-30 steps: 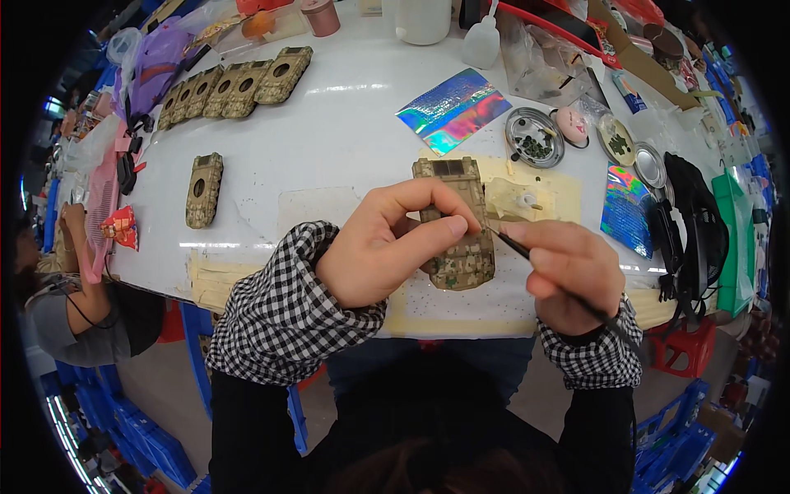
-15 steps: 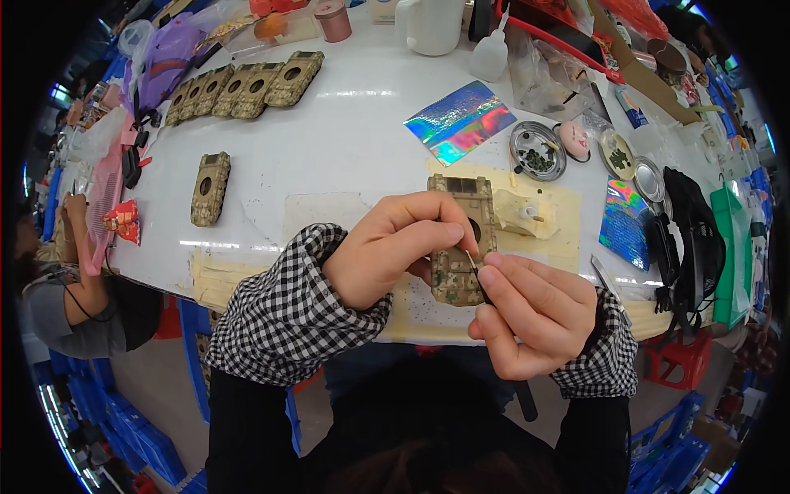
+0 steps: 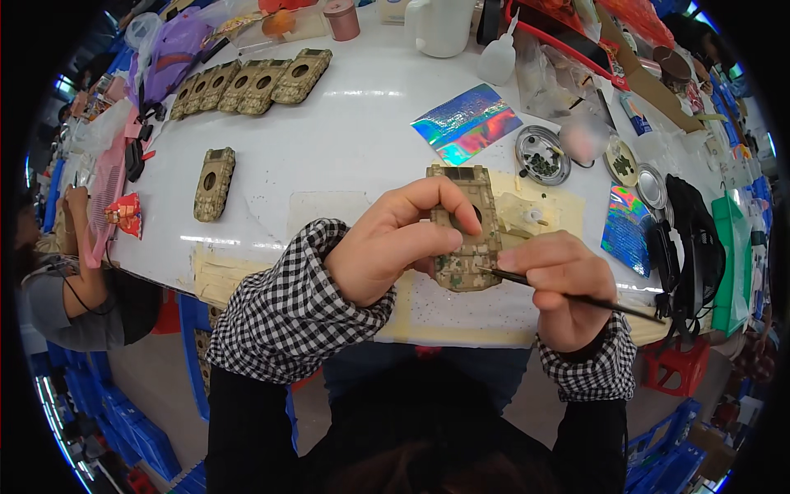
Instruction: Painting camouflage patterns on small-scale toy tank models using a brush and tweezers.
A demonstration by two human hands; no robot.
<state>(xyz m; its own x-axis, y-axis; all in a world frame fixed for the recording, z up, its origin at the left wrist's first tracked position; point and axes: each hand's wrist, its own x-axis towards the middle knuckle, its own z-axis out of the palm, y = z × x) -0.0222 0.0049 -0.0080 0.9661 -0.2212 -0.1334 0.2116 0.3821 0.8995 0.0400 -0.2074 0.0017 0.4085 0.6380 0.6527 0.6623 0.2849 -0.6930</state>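
My left hand [image 3: 403,235] is closed around the left side of a camouflage model tank hull [image 3: 467,267], its thumb and forefinger across the top. The hull lies lengthwise, with its round opening partly hidden by those fingers. My right hand [image 3: 568,284] is closed on a slim black pointed tool [image 3: 597,302], possibly a fine brush. The tool slants from the lower right, and its fine tip meets the near part of the hull's top. Beyond my right hand sits a whitish block with a small nozzle-like piece [image 3: 531,216] on yellowish taped paper.
Several matching hulls [image 3: 271,82] line the far left, with a single hull [image 3: 215,184] nearer. A round metal dish [image 3: 543,156] holds small dark green bits. Around it are iridescent sheets [image 3: 465,123], a white squeeze bottle [image 3: 498,59] and a black bag [image 3: 691,230]. Another person [image 3: 78,292] sits left.
My right hand has turned and shifted right, swinging the tool from steep to nearly level. Its tip has moved from near my left fingertips to the hull's near part. My left hand keeps its hold.
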